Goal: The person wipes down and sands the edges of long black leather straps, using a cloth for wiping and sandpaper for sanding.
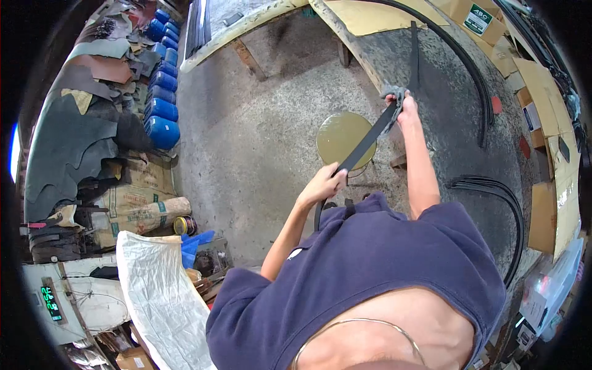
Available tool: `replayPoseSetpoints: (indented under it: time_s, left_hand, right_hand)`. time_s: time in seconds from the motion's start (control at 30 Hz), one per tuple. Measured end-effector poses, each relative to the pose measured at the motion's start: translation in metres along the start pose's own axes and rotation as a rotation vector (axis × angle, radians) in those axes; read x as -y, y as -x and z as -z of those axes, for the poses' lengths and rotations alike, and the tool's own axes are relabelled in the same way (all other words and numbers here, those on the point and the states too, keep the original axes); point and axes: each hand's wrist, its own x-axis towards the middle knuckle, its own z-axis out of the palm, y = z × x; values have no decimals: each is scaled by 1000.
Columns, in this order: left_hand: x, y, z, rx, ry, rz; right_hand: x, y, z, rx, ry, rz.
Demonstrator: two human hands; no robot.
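A long black strap (364,143), which looks like leather, runs diagonally in front of my body. My left hand (325,184) is closed around its lower part, close to my shirt. Farther up, my right hand (404,110) grips a grey rag (394,94) that is wrapped around the strap. Beyond the rag, the strap's far end lies along the dark worktable (441,123) on the right. Below the left hand, the strap hangs down and partly disappears behind my shirt. A round stool (336,139) with a yellowish top stands on the floor under the strap.
Bundles of black straps (478,80) curve along the right worktable, with more straps (493,185) nearer me. Cardboard boxes (542,216) line its outer edge. On the left, dark leather pieces (68,142) are piled beside several blue drums (163,132). A white-covered surface (154,290) stands at lower left.
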Motion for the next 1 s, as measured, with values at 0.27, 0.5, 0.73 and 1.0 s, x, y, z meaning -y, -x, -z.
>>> replayPoseSetpoints:
  time_s: [0.27,0.5,0.73,1.0]
  left_hand:
    - [24,105,67,55,93,103]
    - [86,181,118,13,132,256]
    - [196,216,159,25,146,390]
    - [289,132,144,136,-245,452]
  right_hand:
    - [78,-62,-20,17,116,102]
    - [184,-95,-55,23,165,328]
    - [249,-61,-96,163,194,426]
    - [175,79,-162,249,436,586]
